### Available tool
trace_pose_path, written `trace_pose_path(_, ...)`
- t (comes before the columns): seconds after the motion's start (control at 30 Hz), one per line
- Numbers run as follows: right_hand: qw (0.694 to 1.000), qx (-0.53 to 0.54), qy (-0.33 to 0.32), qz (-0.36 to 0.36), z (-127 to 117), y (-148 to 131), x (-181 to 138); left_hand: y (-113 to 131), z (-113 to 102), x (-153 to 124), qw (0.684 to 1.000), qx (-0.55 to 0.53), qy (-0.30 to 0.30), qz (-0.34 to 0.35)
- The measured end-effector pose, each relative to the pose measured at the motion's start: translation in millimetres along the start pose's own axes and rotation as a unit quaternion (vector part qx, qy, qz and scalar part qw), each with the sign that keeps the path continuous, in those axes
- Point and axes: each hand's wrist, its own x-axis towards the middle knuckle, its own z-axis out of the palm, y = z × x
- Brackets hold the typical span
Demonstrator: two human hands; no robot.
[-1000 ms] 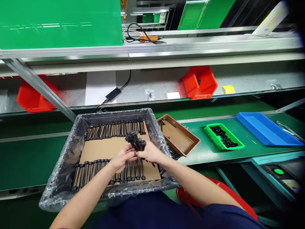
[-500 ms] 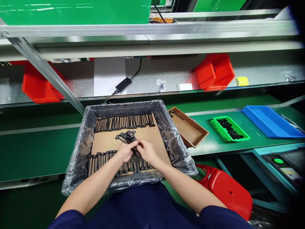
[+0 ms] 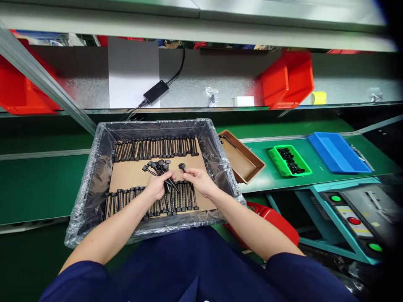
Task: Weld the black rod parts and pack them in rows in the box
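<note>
My left hand (image 3: 158, 185) is closed around a bunch of black knob-headed rods (image 3: 159, 165), their heads fanned out above the thumb. Just to its right, my right hand (image 3: 200, 181) pinches one single black knob-headed rod (image 3: 182, 167) with its head up. Both hands are over a bin lined with clear plastic (image 3: 82, 188). On the brown cardboard (image 3: 126, 174) inside it, similar rods lie side by side in a far row (image 3: 154, 149) and a near row (image 3: 185, 197). My forearms and left hand hide part of the near row.
Right of the bin stand a brown tray (image 3: 248, 167), a green tray of small black parts (image 3: 278, 167) and a blue tray (image 3: 338, 153). A shelf behind carries red bins (image 3: 289, 79) and a black adapter (image 3: 156, 92). A red stool (image 3: 273, 222) and a button panel (image 3: 354, 220) are lower right.
My hands have moved apart; the right one has drawn a single rod away from the bunch in the left. The camera view has tilted downward and shifted.
</note>
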Motion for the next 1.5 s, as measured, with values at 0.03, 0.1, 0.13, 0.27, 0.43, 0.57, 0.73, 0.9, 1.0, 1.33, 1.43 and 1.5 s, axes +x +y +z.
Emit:
trace_pose_path(0.03, 0.998, -0.058, 0.017, -0.026, -12, 2, 1, 3, -2, 2, 1.000, 0.000, 0.016, -0.007)
trace_pose_path(0.1, 0.973, -0.211, 0.038, -0.086, -35, 10, 1, 7, -6, 5, 0.999, 0.002, 0.047, -0.015)
trace_pose_path(0.13, 0.953, -0.284, 0.031, -0.104, -45, 16, 0, 8, -8, 7, 0.998, 0.002, 0.056, -0.016)
trace_pose_path(0.27, 0.905, -0.421, -0.015, 0.057, -59, 50, -3, 6, -13, 11, 0.998, 0.009, 0.065, -0.007)
trace_pose_path(0.43, 0.855, -0.456, 0.019, 0.247, -43, 81, 5, -1, -11, 9, 0.997, 0.046, 0.055, 0.003)
trace_pose_path(0.57, 0.839, -0.492, -0.010, 0.234, -33, 84, 11, -3, -8, 5, 0.998, 0.055, 0.039, -0.015)
trace_pose_path(0.73, 0.827, -0.522, -0.037, 0.207, -31, 81, 12, -6, -7, 2, 0.997, 0.066, 0.024, -0.045)
trace_pose_path(0.9, 0.835, -0.526, -0.032, 0.156, -37, 66, 7, -8, -2, -1, 0.995, 0.057, 0.035, -0.073)
trace_pose_path(1.0, 0.941, -0.314, -0.034, 0.121, -23, 52, -2, -10, 1, -4, 0.994, 0.059, 0.027, -0.085)
trace_pose_path(1.33, 0.992, 0.053, 0.081, 0.078, 6, 29, 1, -18, 1, -11, 0.993, 0.106, -0.023, -0.048)
trace_pose_path(1.43, 0.969, -0.211, 0.095, 0.085, -34, 34, 4, -17, -1, -5, 0.993, 0.103, 0.027, -0.047)
trace_pose_path(1.5, 0.904, -0.421, 0.030, 0.071, -53, 41, 0, -19, -3, -3, 0.993, 0.100, 0.046, -0.052)
